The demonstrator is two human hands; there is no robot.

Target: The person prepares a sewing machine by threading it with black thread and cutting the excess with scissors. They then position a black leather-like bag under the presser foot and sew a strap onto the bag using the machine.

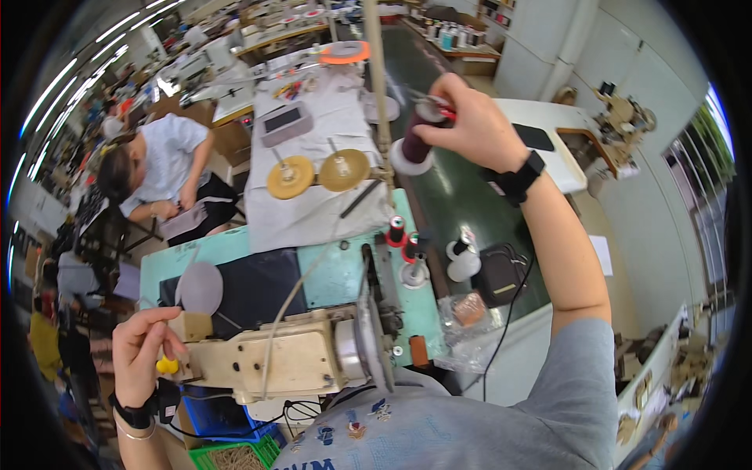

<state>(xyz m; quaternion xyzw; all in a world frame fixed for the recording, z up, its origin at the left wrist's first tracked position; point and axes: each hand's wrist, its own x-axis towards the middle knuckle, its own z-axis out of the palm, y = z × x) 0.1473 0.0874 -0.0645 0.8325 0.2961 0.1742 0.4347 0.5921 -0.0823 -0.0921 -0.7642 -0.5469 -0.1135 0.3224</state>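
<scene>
So the maroon thread cone (417,139) is over on the dark green tabletop (439,204), up beyond the sewing machine, with a white base (412,159) at its foot. The right hand (478,125) is right on it: thumb across the side, bent index finger up by the top, and something red (446,112) tucked in there. Can't tell from here if those fingers are really gripping the cone or just that red bit.

Left hand (149,345) is way back by the head end of the cream sewing machine (290,360), near a yellow piece (167,365). Thumb and fingers are bent in close together, but no idea if there's thread between them.

Closer in, two little dark spools with red bases (396,231) sit on the turquoise machine table (325,274), and a black zip case (503,274) is next to a clear plastic bag (470,321). Past that, two gold discs with spindles (345,170) lie on white cloth (274,215). Off to the left, a co-worker in a pale shirt (168,153) is bent over a grey piece (182,224).
</scene>
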